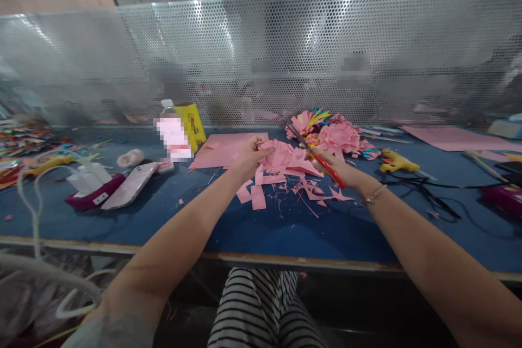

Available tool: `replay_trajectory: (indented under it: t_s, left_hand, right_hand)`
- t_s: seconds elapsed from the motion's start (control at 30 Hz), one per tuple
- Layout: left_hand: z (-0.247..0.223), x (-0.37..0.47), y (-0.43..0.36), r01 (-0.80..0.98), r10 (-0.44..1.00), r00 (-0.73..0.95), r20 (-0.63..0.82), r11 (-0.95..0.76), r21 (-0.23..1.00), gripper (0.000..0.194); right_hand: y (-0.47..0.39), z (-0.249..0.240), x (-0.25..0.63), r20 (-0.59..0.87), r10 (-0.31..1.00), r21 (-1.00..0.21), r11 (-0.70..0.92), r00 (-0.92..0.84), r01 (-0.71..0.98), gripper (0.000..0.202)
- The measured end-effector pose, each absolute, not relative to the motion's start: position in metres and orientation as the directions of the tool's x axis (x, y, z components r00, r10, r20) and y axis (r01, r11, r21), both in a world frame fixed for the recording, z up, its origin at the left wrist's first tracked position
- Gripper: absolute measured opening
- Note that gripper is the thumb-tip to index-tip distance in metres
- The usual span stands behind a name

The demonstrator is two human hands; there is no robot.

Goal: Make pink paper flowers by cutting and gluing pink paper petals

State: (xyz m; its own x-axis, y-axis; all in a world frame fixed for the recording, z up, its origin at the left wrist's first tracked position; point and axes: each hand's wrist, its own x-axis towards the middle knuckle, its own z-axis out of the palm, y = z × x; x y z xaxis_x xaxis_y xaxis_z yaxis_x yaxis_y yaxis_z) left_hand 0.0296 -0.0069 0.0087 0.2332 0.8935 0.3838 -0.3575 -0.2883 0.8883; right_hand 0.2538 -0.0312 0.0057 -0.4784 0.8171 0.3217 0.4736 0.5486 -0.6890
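Observation:
My left hand (pixel 252 155) pinches the edge of a ruffled pink paper flower (pixel 277 156) above the blue table. In my right hand (pixel 341 167) are red-handled scissors (pixel 326 164), their dark blades pointing up and away to the left. The right fingers are partly hidden behind the scissors, close to the flower's right side. Cut pink paper strips (pixel 258 196) and thin scraps lie just below both hands. Behind the right hand sits a heap of pink paper flowers (pixel 338 136) with some yellow and blue strips.
A pink paper sheet (pixel 220 148) lies behind my left hand. To the left are a phone (pixel 129 186), a purple power strip (pixel 93 196) and a yellow box (pixel 191 126). A yellow glue gun (pixel 397 161) with black cable lies right. A perforated metal panel (pixel 253 38) stands behind.

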Motion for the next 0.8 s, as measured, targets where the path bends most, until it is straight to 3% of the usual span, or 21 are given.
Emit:
replay_trajectory:
  t_s: [0.23,0.47,0.6,0.8]
  left_hand:
    - [0.005,0.028,-0.004,-0.341,0.912,0.211,0.351,-0.268,0.901,0.038]
    - [0.001,0.030,0.001,-0.329,0.920,0.223,0.321,-0.238,0.914,0.021]
    - [0.001,0.032,-0.002,-0.265,0.927,0.179,0.329,-0.276,0.924,0.012]
    - [-0.003,0.031,0.000,-0.143,0.882,0.214,0.419,-0.396,0.907,0.017]
  right_hand:
    - [-0.017,-0.003,0.249,0.377,0.864,-0.829,0.475,-0.335,0.295,0.031]
    - [-0.025,0.006,0.246,0.414,0.804,-0.520,0.593,-0.426,0.615,0.026]
    - [-0.024,0.005,0.244,0.356,0.798,-0.485,0.603,-0.486,0.634,0.025]
    - [-0.024,0.005,0.242,0.326,0.816,-0.464,0.579,-0.478,0.671,0.026]
